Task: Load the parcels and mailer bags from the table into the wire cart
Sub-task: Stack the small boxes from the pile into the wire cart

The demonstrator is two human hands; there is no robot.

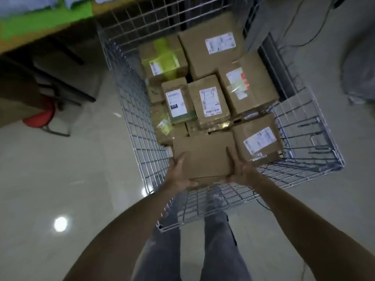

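At lower centre, the left grip (178, 176) and right grip (240, 172) are clasping a box (205, 154) inside the cart (132, 110).

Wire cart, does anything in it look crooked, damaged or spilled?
Nothing damaged or spilled. Parcels in the wire cart lie loosely piled; the red-labelled box leans tilted. The left hand and right hand hold a plain box.

Red stool (39, 116) on glossy floor (60, 169), black cable (313, 37) far right.
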